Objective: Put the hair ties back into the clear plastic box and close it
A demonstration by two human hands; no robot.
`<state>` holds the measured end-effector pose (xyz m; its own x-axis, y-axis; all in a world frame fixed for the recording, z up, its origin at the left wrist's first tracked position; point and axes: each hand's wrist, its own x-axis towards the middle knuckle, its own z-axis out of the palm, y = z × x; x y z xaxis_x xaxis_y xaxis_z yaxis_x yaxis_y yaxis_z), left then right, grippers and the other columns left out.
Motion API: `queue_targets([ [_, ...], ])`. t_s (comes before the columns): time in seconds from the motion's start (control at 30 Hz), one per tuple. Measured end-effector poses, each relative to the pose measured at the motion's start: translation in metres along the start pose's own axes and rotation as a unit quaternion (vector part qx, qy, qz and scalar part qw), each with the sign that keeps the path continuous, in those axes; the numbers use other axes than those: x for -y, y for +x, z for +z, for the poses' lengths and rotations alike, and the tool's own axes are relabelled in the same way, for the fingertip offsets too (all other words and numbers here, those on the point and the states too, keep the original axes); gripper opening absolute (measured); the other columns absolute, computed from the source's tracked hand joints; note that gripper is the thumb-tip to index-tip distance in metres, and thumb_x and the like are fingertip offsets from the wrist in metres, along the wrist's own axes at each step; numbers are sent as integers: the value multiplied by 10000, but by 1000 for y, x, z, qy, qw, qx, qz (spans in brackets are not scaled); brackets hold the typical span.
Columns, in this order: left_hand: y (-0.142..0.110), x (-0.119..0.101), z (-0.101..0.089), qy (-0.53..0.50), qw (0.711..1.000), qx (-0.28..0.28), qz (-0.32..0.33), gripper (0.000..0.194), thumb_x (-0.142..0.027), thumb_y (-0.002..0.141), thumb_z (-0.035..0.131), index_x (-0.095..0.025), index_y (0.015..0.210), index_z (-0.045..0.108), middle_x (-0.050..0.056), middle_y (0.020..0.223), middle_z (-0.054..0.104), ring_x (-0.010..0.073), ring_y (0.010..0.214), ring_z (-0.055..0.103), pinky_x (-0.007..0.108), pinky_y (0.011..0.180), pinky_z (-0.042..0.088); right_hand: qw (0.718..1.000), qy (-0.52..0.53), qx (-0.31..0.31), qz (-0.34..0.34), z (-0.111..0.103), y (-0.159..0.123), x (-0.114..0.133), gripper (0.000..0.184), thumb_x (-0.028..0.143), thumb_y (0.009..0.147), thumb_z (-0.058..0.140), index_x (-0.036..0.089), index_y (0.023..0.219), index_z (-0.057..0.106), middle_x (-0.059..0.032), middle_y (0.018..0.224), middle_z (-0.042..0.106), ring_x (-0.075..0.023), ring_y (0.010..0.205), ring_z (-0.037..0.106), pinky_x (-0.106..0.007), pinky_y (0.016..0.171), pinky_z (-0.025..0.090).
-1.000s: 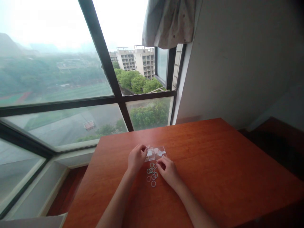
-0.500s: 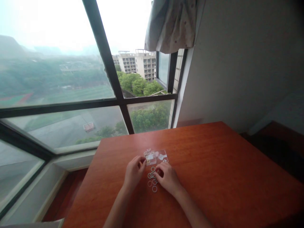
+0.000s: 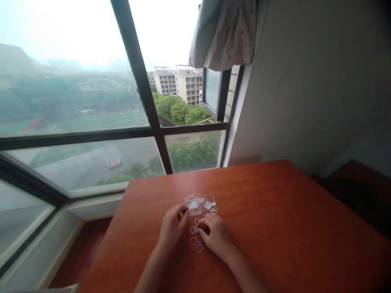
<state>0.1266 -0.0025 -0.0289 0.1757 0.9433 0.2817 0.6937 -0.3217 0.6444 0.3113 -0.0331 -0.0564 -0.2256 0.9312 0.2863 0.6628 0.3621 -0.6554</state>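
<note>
Two small clear plastic pieces [image 3: 201, 204] lie side by side on a reddish-brown wooden table [image 3: 275, 228]. Just in front of them sits a cluster of several small pale rings [image 3: 196, 239]. My left hand [image 3: 172, 228] rests on the table with its fingertips curled at the left clear piece. My right hand [image 3: 215, 235] lies over the right side of the ring cluster, fingers bent and pinching at the rings; what they hold is too small to make out.
A large window with dark frames [image 3: 143, 101] fills the left and back. A bunched curtain [image 3: 226, 32] hangs at the top. A plain wall [image 3: 305, 81] stands behind the table on the right. The table's left edge drops to a low sill [image 3: 91, 203].
Both hands have drawn back from the clear pieces toward the rings. The right hand now covers part of the ring cluster. The view has tilted slightly.
</note>
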Motion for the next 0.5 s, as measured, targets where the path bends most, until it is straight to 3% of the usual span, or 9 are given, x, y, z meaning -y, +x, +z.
queue_targets([
  [0.23, 0, -4, 0, -2, 1000, 13, 10, 161, -256, 855, 497, -193, 758, 609, 5, 700, 595, 132, 620, 519, 229, 602, 402, 1000, -8, 9, -2, 0, -1, 1, 131, 169, 745, 703, 259, 837, 679, 3, 806, 644, -194, 824, 564, -300, 758, 388],
  [0.5, 0, -2, 0, -3, 1000, 23, 10, 164, -260, 862, 487, -193, 771, 606, 15, 714, 596, 136, 632, 524, 229, 607, 409, 1000, 22, 1, -1, -1, 0, -1, 114, 128, 724, 697, 232, 746, 652, 9, 760, 633, -179, 781, 563, -288, 733, 394],
])
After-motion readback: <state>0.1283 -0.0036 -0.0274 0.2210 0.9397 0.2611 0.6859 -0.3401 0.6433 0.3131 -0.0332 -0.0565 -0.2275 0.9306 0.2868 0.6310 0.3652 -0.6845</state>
